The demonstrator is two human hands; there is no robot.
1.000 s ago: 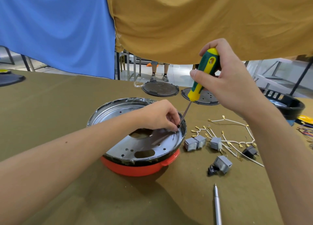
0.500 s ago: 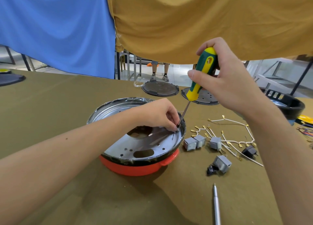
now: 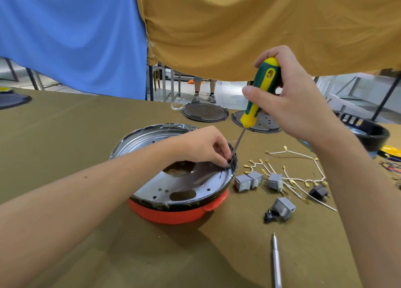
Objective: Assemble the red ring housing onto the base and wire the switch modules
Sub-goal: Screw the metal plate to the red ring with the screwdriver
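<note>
Our right hand (image 3: 297,101) is wrapped around the green-and-yellow screwdriver (image 3: 261,92), shaft slanting down to the far-right edge of the metal base (image 3: 184,179). Our left hand (image 3: 206,145) has its fingertips pressed together right at the tip, probably steadying a screw, but the screw itself is too small to see.

Over the last second almost nothing shifted: the handle crept slightly up and left, the tip stayed planted at the same rim spot, the left pinch held. We read that as the screw being driven or seated, not a move to a new hole.

The base sits inside the red ring housing (image 3: 173,215), red showing only along the near edge, all resting on the olive desk (image 3: 65,136). So housing and base look mated, with fastening under way.

The grey switch modules (image 3: 247,181) lie loose just right of the housing, with the white wires (image 3: 303,180) tangled among them; wiring looks not yet started. A silver pen-like tool (image 3: 276,259) lies near us.

No readable writing or brand; the handle only shows a small emblem, unreadable.
</note>
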